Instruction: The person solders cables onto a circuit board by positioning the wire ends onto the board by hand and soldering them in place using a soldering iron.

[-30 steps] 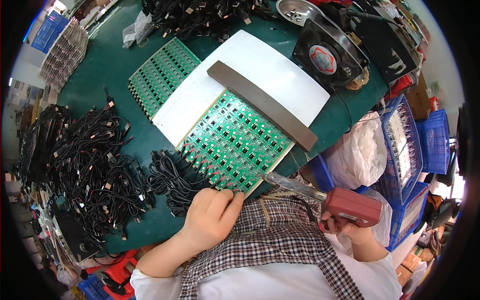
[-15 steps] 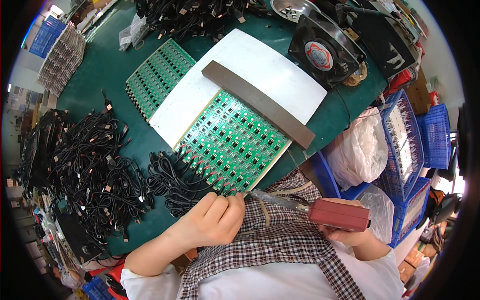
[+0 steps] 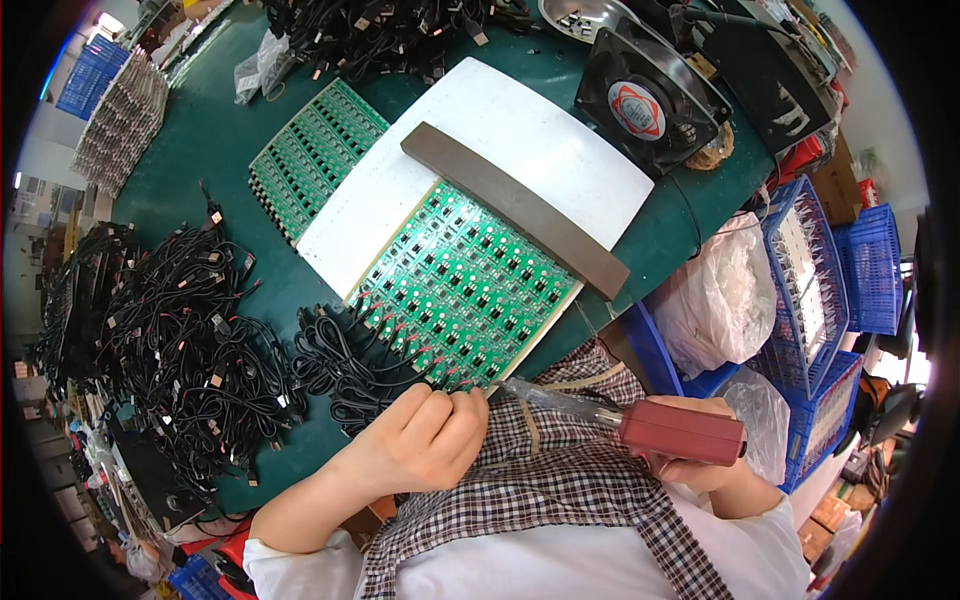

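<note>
A panel of green circuit boards (image 3: 465, 285) lies on a white board (image 3: 545, 125), with a brown bar (image 3: 515, 210) across its far edge. Red wire ends of black cables (image 3: 355, 365) run along the panel's near left edge. At its near corner my left hand (image 3: 425, 435) is closed in a pinch on a cable's wire end, mostly hidden by the fingers. My right hand (image 3: 695, 472) grips a dark red soldering gun (image 3: 680, 432). Its thin tip points left and reaches the same corner, close to my left fingertips; contact with the panel is too small to tell.
Heaps of black USB cables (image 3: 190, 340) cover the table's left side, with another pile (image 3: 380, 35) at the back. A stack of green panels (image 3: 315, 155) sits behind the white board. A black fan (image 3: 650, 100) stands far right, above blue crates (image 3: 805, 290) and a plastic bag (image 3: 715, 295).
The soldering gun has shifted very slightly right and down. My left hand stays almost in place at the panel's corner.
</note>
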Demonstrator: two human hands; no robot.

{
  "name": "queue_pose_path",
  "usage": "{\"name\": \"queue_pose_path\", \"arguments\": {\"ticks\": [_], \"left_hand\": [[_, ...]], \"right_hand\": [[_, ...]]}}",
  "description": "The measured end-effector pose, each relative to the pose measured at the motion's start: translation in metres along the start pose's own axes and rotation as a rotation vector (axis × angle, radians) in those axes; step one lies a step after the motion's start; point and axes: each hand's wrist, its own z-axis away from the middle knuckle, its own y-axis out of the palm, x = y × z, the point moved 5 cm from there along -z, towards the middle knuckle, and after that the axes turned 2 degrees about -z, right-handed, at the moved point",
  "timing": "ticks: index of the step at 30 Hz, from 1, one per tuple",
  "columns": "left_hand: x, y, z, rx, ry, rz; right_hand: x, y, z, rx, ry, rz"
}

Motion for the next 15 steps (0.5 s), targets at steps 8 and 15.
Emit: {"name": "queue_pose_path", "arguments": {"ticks": [8, 15], "left_hand": [[0.006, 0.000, -0.003, -0.018, 0.012, 0.023], [-0.001, -0.013, -0.005, 0.110, -0.011, 0.067]], "right_hand": [[-0.001, 0.001, -0.001, -0.146, 0.283, -0.494], [-0.003, 0.003, -0.007, -0.211, 0.340, -0.745]]}}
